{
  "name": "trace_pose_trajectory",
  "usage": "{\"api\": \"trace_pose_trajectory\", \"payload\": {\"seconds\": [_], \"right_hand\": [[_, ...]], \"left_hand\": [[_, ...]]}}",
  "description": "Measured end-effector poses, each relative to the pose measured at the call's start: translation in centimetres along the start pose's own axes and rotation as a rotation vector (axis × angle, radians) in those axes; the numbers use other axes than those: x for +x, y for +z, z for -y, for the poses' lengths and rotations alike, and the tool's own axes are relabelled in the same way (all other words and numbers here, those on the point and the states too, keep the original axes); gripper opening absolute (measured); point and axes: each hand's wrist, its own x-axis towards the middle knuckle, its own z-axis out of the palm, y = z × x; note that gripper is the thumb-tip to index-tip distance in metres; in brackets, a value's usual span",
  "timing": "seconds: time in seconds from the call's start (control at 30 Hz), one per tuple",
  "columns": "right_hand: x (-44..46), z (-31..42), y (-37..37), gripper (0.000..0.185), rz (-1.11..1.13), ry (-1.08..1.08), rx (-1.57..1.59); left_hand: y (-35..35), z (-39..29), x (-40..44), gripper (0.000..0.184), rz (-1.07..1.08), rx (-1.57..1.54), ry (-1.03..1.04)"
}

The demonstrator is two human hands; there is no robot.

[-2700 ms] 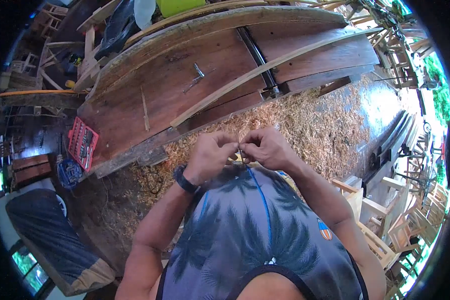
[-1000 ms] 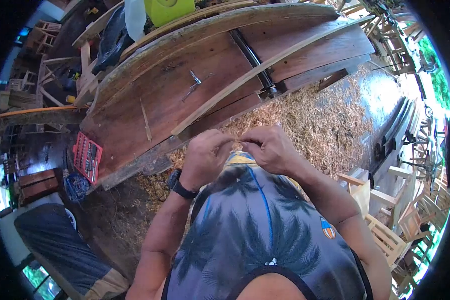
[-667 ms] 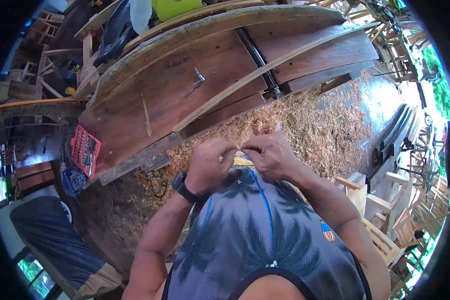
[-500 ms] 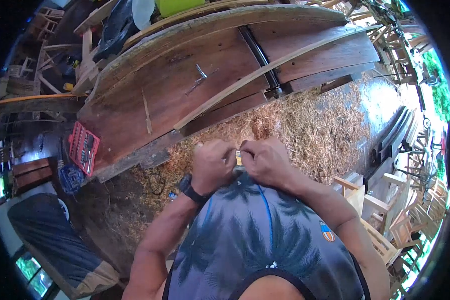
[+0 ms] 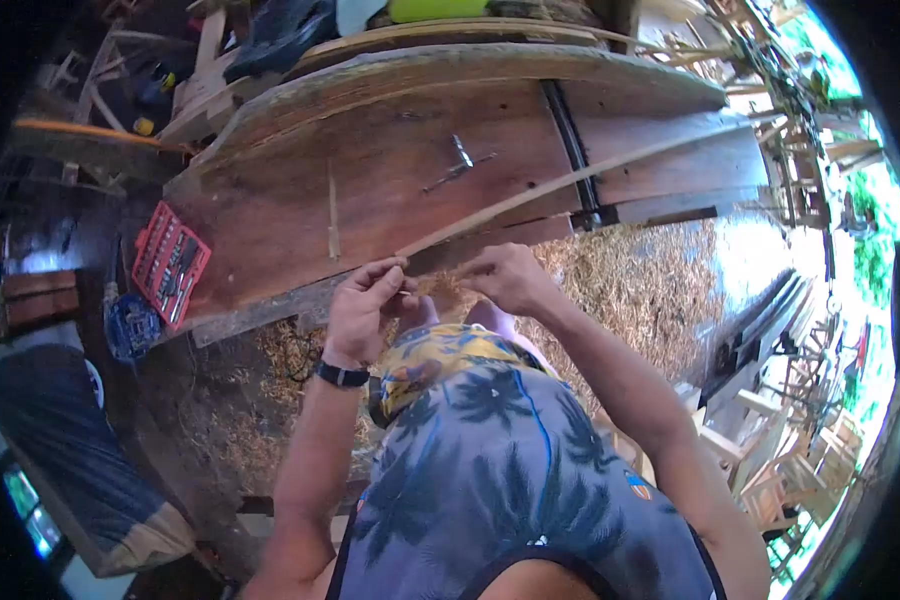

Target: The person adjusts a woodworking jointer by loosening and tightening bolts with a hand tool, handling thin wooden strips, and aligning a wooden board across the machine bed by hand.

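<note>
The person's two hands are held up over the lap, apart from each other, in front of the near edge of a reddish-brown wooden table. The left hand, with a dark watch on its wrist, is turned palm inward, thumb and index finger brought close at the tips; whether its grip pinches anything tiny, I cannot tell. The right hand has its fingers bent toward the left, and its fingertips are blurred, so I cannot tell whether that grip is spread or pressed together.

A long, slender wooden strip lies slantwise along the table, its near end appearing just beyond the left fingertips; contact cannot be judged. Farther back, a T-handle wrench rests on the tabletop, left of a black metal bar that runs crosswise beneath the strip. A short wood sliver lies to the left of the wrench. At the table's left end is an open red socket set, with a blue power tool beside it. Curled wood shavings cover the floor beyond the right hand.
</note>
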Motion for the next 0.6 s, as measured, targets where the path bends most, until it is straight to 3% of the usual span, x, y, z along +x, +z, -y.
{"api": "trace_pose_trajectory", "payload": {"seconds": [0.23, 0.37, 0.47, 0.6], "right_hand": [[12.6, 1.0, 7.1, 0.026, -0.105, 0.086, -0.001], [15.0, 2.4, 8.5, 0.037, -0.290, -0.199, -0.124], [13.1, 5.7, 5.2, 0.034, 0.224, -0.081, 0.346], [9.9, 7.2, 3.4, 0.026, 0.329, 0.050, 0.729]], "left_hand": [[-2.1, -2.7, -1.0, 0.026, -0.059, -0.088, 0.069], [-4.0, -3.6, -0.9, 0.029, -0.054, -0.108, 0.038], [-4.3, -4.0, -0.6, 0.028, -0.087, -0.073, 0.060], [-3.8, -4.3, 0.5, 0.024, -0.107, -0.007, 0.029]]}}
